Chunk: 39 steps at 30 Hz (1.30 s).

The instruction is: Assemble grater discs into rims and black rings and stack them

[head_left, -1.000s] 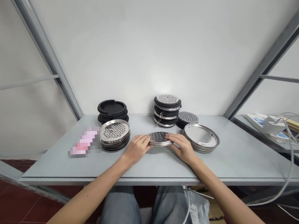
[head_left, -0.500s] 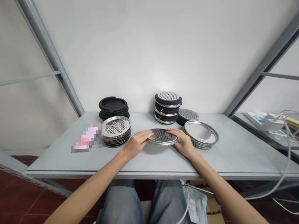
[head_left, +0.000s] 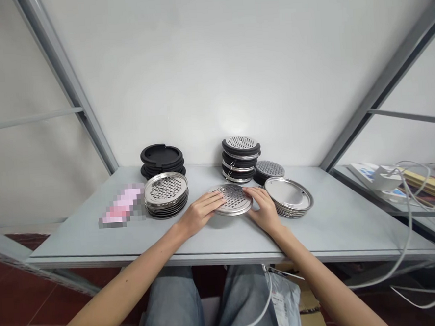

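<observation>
Between my two hands is a round perforated metal disc [head_left: 234, 197] with a silver rim, held just above the table near its front. My left hand [head_left: 202, 210] grips the left edge, its fingers lying over the top face. At the right edge, my right hand [head_left: 263, 207] has its fingers on top and the thumb low at the side. Left of my hands stands a stack of similar perforated discs [head_left: 166, 190]. Beside my right hand is a stack of plain silver round plates [head_left: 290, 195], the top one with a small hole.
Black round rings [head_left: 161, 159] are stacked at the back left. Toward the wall stands a pile of black-and-silver round assemblies [head_left: 241, 156] with wire clasps. A grey textured disc [head_left: 270, 168] lies beside it. A blurred pink item [head_left: 122, 205] is at left; white cables [head_left: 408, 220] hang at right.
The disc's face has tilted and looks brighter. My left fingers reach farther over its top. The whole view has shifted slightly; the stacks stand as before.
</observation>
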Tool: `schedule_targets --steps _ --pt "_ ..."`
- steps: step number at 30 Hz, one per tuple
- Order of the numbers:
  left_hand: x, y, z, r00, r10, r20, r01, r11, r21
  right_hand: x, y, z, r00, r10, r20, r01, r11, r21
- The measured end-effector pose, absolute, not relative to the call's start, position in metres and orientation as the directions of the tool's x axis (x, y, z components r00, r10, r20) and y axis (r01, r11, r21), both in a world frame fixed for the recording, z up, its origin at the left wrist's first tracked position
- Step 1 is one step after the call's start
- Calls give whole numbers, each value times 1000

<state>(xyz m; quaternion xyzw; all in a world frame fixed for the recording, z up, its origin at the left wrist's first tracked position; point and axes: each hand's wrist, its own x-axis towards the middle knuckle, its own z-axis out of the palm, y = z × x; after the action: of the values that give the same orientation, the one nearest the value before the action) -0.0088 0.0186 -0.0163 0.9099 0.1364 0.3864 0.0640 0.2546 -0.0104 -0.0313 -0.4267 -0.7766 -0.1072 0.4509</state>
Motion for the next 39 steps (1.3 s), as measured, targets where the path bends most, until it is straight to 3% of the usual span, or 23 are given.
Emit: schedule_targets --steps 4,9,15,20,23,29,39 --pt "-10 21 -18 647 351 677 213 -936 282 259 -7 -34 -196 600 776 715 629 -305" --pt "-9 22 -25 562 496 662 415 -861 293 261 -10 -32 -203 506 838 799 580 -156" --pt "-8 19 -23 665 434 608 345 -900 265 253 -17 -29 -282 439 853 825 565 -18" --pt "-9 18 -16 688 440 577 225 -885 407 251 -15 -28 -317 602 732 754 629 -190" --pt "-10 18 -16 714 422 559 206 -889 408 254 -10 -30 -380 663 645 709 656 -257" --pt "-9 19 -20 678 485 552 330 -872 362 257 -8 -36 -392 682 617 774 607 -179" --pt "-9 23 -19 680 538 499 312 -827 468 252 -8 -33 -384 703 598 775 597 -205"
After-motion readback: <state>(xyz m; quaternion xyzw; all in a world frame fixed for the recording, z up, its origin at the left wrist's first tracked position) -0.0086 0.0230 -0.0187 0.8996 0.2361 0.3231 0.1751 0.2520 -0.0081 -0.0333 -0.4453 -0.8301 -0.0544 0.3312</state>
